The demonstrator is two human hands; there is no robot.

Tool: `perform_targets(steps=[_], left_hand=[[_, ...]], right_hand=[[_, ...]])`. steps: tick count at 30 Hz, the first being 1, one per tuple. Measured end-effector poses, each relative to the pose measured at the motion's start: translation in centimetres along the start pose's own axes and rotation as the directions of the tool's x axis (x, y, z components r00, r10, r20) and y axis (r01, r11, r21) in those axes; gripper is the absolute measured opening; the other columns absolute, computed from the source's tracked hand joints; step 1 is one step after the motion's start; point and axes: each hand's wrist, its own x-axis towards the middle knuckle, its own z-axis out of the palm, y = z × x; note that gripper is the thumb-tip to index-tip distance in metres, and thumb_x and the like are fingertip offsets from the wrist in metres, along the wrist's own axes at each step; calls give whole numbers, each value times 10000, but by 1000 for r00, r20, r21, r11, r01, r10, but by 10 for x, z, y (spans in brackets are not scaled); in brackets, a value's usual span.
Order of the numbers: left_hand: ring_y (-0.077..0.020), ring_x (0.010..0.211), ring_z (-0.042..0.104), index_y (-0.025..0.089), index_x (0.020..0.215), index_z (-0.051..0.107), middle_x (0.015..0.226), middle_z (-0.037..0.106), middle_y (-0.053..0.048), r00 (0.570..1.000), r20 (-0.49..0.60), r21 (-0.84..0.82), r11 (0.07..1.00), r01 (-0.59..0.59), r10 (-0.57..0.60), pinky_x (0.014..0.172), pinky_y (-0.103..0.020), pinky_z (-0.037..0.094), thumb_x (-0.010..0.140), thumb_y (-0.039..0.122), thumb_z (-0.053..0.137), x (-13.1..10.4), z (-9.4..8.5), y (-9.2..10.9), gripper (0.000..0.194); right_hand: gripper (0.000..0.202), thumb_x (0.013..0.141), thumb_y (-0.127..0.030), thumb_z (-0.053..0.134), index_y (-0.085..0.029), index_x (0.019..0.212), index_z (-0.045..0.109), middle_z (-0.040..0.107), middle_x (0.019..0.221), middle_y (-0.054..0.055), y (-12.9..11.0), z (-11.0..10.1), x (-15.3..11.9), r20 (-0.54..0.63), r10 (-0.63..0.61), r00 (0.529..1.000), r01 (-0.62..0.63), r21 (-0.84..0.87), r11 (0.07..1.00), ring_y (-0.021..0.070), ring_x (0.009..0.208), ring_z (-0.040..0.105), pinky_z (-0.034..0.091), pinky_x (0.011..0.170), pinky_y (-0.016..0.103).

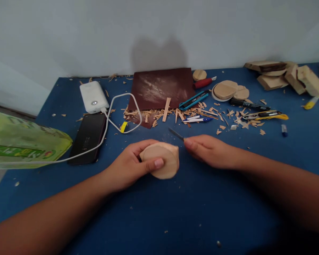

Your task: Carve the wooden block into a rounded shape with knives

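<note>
My left hand [133,161] is closed on a pale wood piece [166,166] with a rounded disc face and some angular edges, the thumb lying across that face. In my right hand [210,150] is a carving knife [176,134], its thin dark blade pointing up and left. The fingers cover its handle. The blade is apart from the wood piece, a little above and to the right of it. Both hands are over the blue table [159,216].
Behind my hands lie brown sandpaper [162,86], wood shavings [151,115], a blue cutter [194,100], pens [198,119], a marker [250,104] and a yellow cutter [266,115]. Wood blocks [295,78] are piled back right. At left are a power bank [94,95], phone [89,138] and green bag [23,141].
</note>
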Motion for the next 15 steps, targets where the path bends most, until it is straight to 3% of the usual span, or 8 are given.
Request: perform_targets(steps=[3, 9, 15], left_hand=[[-244, 906, 765, 176, 1193, 780, 1039, 827, -93, 999, 39, 15, 999, 28, -29, 773, -287, 601, 820, 443, 900, -2, 3, -1, 474], [-301, 1055, 772, 183, 1332, 732, 1243, 804, -138, 984, -175, -110, 993, -39, 19, 885, -347, 624, 805, 457, 913, 4, 8, -6, 621], [-304, 1101, 774, 203, 1349, 747, 1241, 812, -127, 989, -146, -107, 993, -47, 31, 917, -348, 624, 841, 442, 891, 6, 8, -8, 580]], right_hand=[[611, 1070, -740, 347, -223, 764, 459, 441, 689, -43, 3, -2, 1, -49, 23, 999, -22, 22, 1000, 127, 629, 378, 363, 611, 274], [583, 1072, -721, 384, -221, 781, 460, 419, 705, -49, 5, -1, -4, 45, 2, 999, -6, 96, 995, 119, 626, 338, 342, 593, 264], [516, 1104, -624, 409, -200, 843, 547, 462, 779, -28, 3, 2, -6, 98, -59, 993, 60, -6, 998, 131, 702, 412, 372, 647, 263]])
